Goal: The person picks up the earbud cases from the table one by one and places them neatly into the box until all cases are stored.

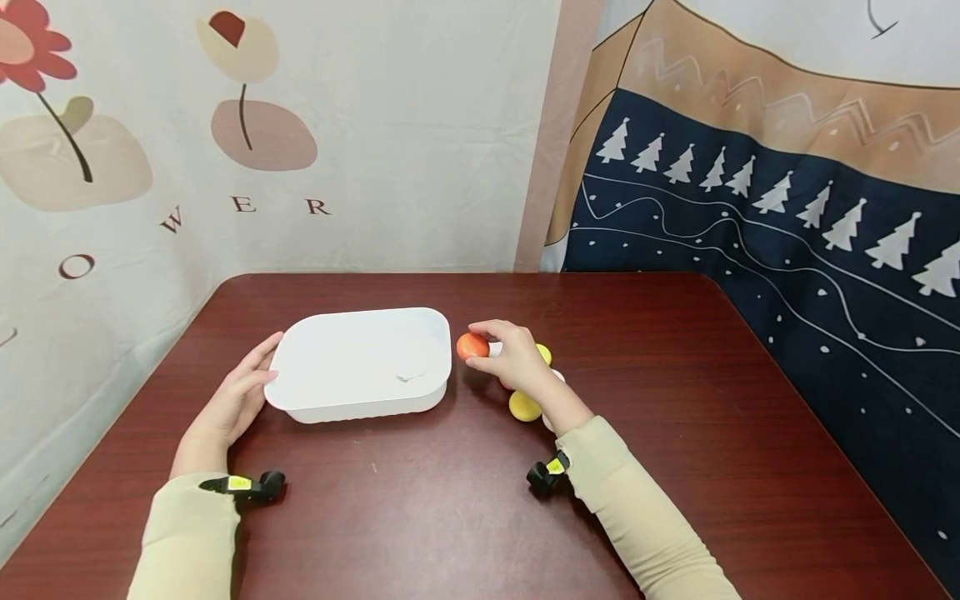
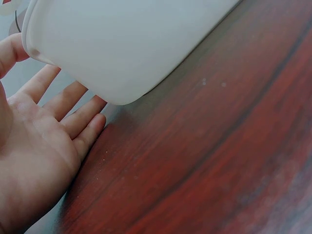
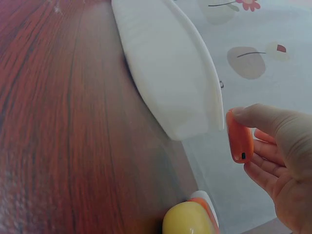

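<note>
A white rounded rectangular box [image 1: 360, 354] lies on the dark red table. At its left end is my left hand [image 1: 234, 398], its fingers fairly straight against the box wall and the thumb at the rim. With thumb and fingers my right hand [image 1: 517, 362] pinches a thick orange disc [image 1: 472, 346], held just off the box's right end. The right wrist view shows the disc edge-on, with a small dark slot in its side. Under and behind the right hand lie several round pieces, among them a yellow one [image 1: 525, 406], partly hidden by the hand and wrist.
The wooden table [image 1: 420, 517] runs back to a pale cloth [image 1: 420, 125] printed with flowers and letters. A dark cloth [image 1: 750, 217] with white trees hangs beyond the right side. Each wrist carries a black strapped camera [image 1: 272, 485].
</note>
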`<state>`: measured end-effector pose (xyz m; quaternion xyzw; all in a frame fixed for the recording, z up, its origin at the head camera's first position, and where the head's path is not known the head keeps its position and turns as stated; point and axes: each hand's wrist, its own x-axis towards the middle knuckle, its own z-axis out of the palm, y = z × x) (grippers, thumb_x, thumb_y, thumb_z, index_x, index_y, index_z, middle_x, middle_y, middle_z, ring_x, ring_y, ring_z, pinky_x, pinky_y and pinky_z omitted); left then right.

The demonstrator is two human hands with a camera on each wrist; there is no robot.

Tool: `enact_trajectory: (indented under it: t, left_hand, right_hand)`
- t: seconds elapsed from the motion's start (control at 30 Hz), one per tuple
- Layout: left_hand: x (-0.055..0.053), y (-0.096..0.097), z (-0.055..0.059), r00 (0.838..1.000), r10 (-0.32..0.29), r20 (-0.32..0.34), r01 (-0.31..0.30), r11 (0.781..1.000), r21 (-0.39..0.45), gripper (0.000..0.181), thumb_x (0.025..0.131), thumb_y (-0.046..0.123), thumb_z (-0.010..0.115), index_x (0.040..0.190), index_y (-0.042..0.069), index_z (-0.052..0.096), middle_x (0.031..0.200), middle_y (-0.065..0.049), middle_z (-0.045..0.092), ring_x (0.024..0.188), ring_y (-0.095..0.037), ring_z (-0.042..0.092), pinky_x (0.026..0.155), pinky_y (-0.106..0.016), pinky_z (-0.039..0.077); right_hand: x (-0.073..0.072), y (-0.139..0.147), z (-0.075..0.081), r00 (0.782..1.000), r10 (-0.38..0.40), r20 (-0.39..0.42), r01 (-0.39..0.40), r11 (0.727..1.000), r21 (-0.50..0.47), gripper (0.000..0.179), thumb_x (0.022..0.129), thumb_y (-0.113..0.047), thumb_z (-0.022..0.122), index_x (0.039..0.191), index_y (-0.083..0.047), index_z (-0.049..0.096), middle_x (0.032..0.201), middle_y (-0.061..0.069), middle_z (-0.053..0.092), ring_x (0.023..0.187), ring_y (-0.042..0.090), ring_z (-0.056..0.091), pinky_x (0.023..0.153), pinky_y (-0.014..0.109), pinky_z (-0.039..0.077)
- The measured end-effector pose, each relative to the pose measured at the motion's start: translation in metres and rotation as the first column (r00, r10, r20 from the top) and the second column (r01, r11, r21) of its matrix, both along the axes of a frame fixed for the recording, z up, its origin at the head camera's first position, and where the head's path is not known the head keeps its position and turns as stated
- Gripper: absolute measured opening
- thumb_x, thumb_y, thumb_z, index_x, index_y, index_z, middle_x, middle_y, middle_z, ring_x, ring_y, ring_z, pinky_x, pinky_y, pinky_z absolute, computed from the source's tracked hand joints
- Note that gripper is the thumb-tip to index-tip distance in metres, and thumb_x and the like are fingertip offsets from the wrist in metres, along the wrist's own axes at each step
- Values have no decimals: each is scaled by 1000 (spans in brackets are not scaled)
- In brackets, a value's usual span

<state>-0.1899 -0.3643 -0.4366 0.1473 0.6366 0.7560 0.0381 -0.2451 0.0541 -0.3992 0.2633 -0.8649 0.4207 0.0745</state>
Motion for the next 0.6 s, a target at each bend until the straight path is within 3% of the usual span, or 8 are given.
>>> enact_trajectory:
  t: [0.6]
  left_hand:
    - [0, 0, -1, 1000, -4, -6, 4, 1000, -5, 60, 100, 0, 32, 154, 5, 7, 150, -2, 19, 125, -1, 33, 96, -15, 30]
  right_hand:
    - [9, -10, 12, 995, 55, -86, -61, 995, -75, 44, 74, -11, 83, 115, -3, 68, 112, 6, 66, 101, 18, 58, 86, 35, 46]
